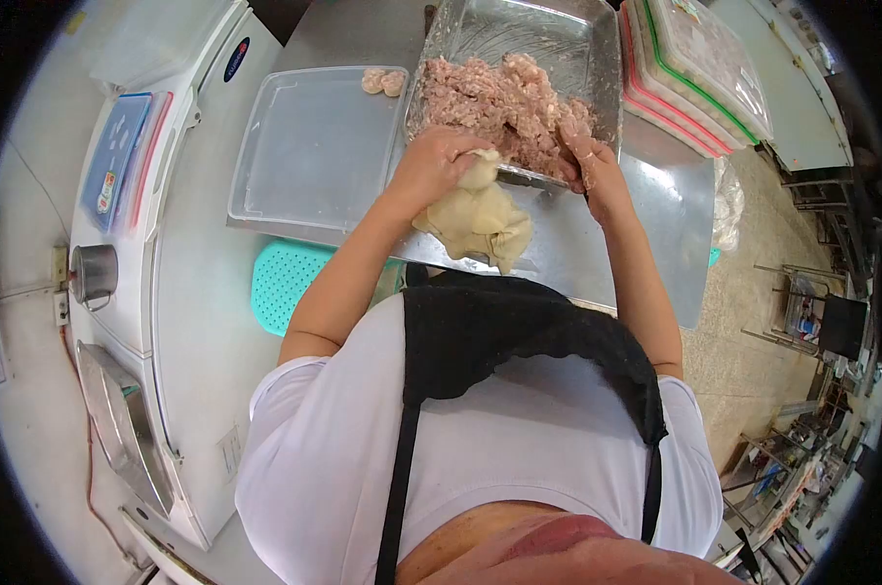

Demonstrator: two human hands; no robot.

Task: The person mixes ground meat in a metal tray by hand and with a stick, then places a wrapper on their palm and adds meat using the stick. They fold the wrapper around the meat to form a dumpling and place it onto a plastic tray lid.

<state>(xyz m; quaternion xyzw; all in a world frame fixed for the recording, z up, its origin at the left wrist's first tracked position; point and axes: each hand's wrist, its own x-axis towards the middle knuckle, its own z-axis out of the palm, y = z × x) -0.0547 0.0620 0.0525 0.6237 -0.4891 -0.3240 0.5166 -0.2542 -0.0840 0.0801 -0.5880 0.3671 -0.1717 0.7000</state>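
In the head view, the left hand [439, 164] cups a small dough wrapper [480, 172], fingers curled under it, probably so it can take filling. It hovers above the dough pile [480, 224] at the tabletop's [655, 210] near edge. The right hand [592, 161] dips bent fingers into the minced meat [504, 102] at the metal tray's [558, 34] near rim; whether they pinch a tool cannot be told. Two dumplings [383, 82] sit in the plastic tray's [309, 156] far corner, within easy reach.
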